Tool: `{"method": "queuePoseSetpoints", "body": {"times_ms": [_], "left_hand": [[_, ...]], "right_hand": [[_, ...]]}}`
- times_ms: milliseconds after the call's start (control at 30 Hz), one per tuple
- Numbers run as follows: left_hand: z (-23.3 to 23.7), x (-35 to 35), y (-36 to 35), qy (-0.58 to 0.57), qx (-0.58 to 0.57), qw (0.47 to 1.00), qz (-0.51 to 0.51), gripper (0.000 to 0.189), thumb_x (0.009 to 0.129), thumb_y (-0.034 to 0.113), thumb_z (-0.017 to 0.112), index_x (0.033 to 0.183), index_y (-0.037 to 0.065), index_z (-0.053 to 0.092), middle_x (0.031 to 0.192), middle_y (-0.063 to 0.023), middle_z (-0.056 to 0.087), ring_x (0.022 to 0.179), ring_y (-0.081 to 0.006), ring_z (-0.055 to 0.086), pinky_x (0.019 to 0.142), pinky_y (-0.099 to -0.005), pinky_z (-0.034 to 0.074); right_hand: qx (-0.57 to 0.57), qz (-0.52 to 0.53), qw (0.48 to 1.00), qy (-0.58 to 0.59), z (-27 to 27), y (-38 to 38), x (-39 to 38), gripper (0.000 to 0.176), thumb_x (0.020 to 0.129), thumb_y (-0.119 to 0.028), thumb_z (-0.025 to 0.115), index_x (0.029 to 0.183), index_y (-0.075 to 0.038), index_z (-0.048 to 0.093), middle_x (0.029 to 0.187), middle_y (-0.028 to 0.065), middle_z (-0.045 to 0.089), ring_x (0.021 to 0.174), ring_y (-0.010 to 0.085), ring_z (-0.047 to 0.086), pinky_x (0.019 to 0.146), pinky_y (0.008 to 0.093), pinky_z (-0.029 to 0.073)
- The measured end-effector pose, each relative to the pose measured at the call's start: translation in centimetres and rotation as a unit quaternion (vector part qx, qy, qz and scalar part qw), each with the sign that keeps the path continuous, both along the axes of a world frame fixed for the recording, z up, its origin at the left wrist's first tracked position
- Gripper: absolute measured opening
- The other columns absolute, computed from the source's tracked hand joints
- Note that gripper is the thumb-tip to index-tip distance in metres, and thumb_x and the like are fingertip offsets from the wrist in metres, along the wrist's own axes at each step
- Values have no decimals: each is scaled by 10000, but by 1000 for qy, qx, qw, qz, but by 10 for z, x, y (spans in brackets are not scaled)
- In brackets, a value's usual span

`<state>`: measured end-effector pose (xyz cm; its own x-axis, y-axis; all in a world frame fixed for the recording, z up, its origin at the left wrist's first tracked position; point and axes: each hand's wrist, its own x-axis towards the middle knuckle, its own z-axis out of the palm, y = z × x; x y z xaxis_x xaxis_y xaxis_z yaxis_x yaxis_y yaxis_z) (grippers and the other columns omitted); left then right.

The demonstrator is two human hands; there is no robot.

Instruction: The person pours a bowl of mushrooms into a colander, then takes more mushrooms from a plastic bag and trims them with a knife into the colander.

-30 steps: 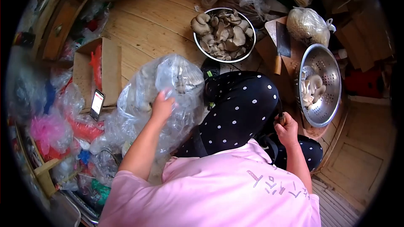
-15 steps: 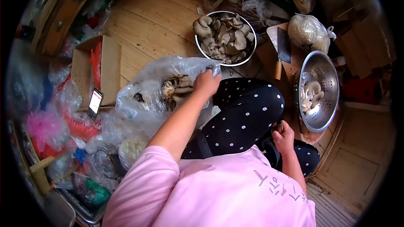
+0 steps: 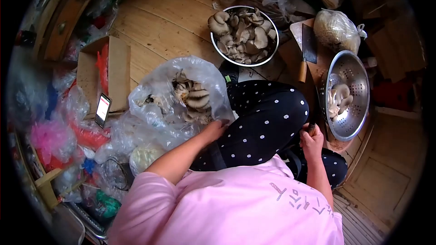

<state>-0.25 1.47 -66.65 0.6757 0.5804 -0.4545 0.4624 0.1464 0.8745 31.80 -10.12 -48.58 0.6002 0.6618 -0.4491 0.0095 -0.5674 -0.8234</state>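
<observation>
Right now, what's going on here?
A person crouches on the wooden floor. The left hand touches the near edge of a clear bag of oyster mushrooms. The right hand grips a dark handle by the knee. A bowl is full of mushrooms; a colander holds a few.

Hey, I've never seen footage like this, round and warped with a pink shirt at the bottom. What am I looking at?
It is one camera worn on a person's head, looking down; the wide lens bends the edges, and you see their own shirt and legs. No machine is involved. The left hand touches the lower edge of a clear plastic bag of mushrooms on the wooden floor. The right hand is closed around a small dark object I cannot identify. Ahead sit a metal bowl full of mushrooms, a colander holding a few, and a cleaver on a board.
</observation>
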Motion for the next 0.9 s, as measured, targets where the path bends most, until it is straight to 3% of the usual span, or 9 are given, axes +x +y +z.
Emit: {"method": "queuePoseSetpoints", "body": {"times_ms": [100,200,267,333,400,433,567,700,900], "left_hand": [[40,15,25,186,53,980,-56,361,877,249,573,1194,89,636,1082,-237,658,1008,-374,644,868,-430,508],[60,-2,58,161,55,978,-121,328,833,215,590,1110,59,672,1008,-216,682,940,-347,661,839,-416,518],[68,-26,75,113,-77,990,46,275,790,183,608,1008,36,689,892,-181,691,859,-336,664,799,-408,527],[46,-50,86,125,21,973,191,269,758,139,631,1003,35,668,917,-163,674,861,-336,652,813,-396,523],[43,-64,99,194,171,948,188,398,723,115,653,1116,50,637,1114,-165,633,1005,-335,622,898,-392,497],[41,-65,107,241,203,940,129,592,701,121,683,1278,91,553,1324,-166,513,1190,-339,520,1011,-400,433],[23,-47,114,258,269,926,52,763,685,126,728,1390,132,437,1426,-152,412,1313,-345,398,1098,-424,354],[13,-32,119,289,284,914,-13,738,720,106,699,1402,145,419,1423,-160,416,1318,-337,396,1097,-424,352],[-19,-25,127,348,316,877,-103,426,886,95,492,1308,136,461,1278,-149,509,1195,-331,521,958,-435,468]], "right_hand": [[-4,-4,1000,1,0,-4,2,103,829,-11,622,913,-60,589,627,-10,518,463,69,461,414,217,385],[-12,-4,1000,-10,4,-3,2,104,826,-11,620,911,-62,588,622,-13,514,457,67,454,413,215,379],[-20,-5,1000,-22,3,-3,2,105,824,-12,621,910,-62,588,619,-15,512,456,66,451,413,215,376],[-5,-10,1000,-5,-1,-5,4,102,822,-12,618,906,-61,588,618,-16,510,456,66,450,413,216,377],[-5,-9,1000,-6,0,-5,2,100,822,-12,617,905,-60,588,618,-15,511,457,66,451,414,216,378],[-5,-5,1000,-8,1,-5,0,97,822,-12,616,903,-58,588,618,-15,511,459,66,452,415,216,379],[-14,-11,1000,-20,1,-8,2,96,820,-10,614,901,-54,588,618,-16,510,462,65,453,418,217,381],[-10,-23,999,-30,5,-10,1,94,820,-11,615,898,-54,586,621,-18,509,468,64,457,425,218,387],[-18,-26,999,-37,-3,-20,1,92,823,-10,621,892,-56,582,626,-21,507,471,60,460,428,218,393]]}}
